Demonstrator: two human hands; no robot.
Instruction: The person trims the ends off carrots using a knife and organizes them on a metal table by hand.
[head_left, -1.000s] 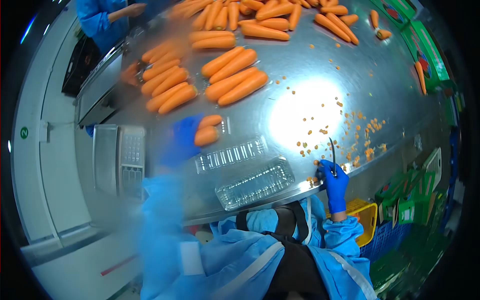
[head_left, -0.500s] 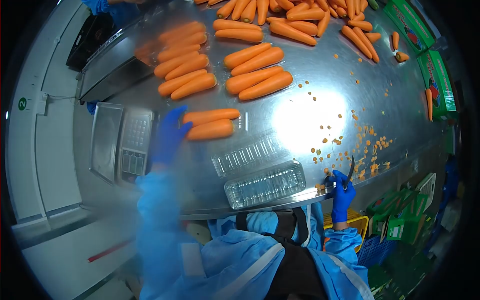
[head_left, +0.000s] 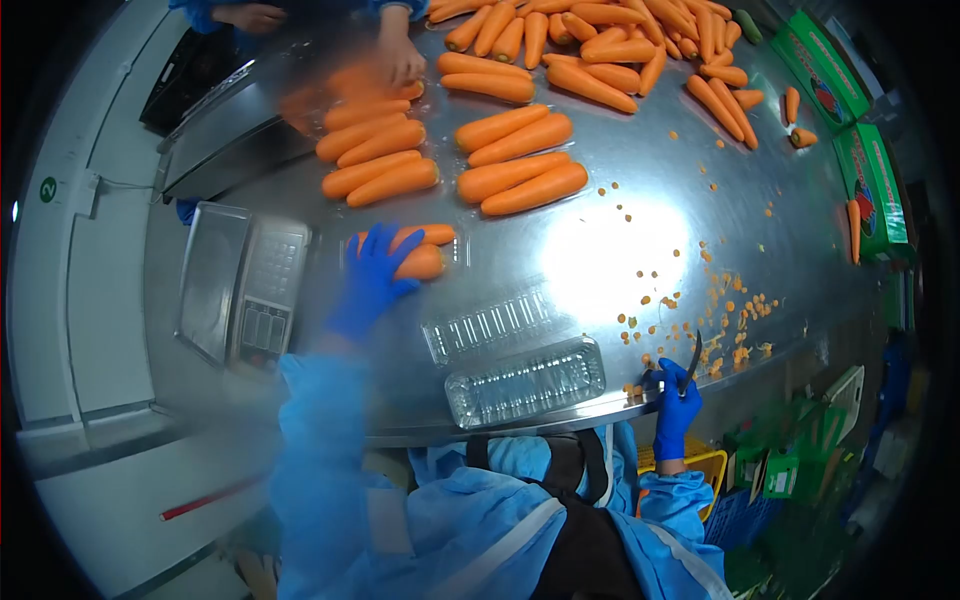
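My left hand (head_left: 372, 280), in a blue glove, lies spread over two carrots (head_left: 421, 262) in a clear tray, its fingers apart on top of them. My right hand (head_left: 677, 405), also gloved in blue, is closed round a small knife (head_left: 692, 362) at the table's front edge, the curved dark blade pointing up. Between the hands are two clear plastic trays, a farther one (head_left: 490, 322) and a nearer one (head_left: 525, 382). Pairs of carrots (head_left: 521, 180) sit beyond my left hand. Small carrot slices (head_left: 740, 308) are scattered beyond the knife.
A scale (head_left: 262, 295) stands at the left. Across the metal table (head_left: 480, 245), a co-worker's bare hand (head_left: 401, 60) is over carrots at the far left. A carrot pile (head_left: 600, 45) lies at the back, green boxes (head_left: 870, 185) at the right. A yellow crate (head_left: 708, 470) is below the edge.
My left hand has moved over the tops of the two carrots, which now sit in the tray. The co-worker's hand has come in over the far-left carrots. My right hand still holds the knife.
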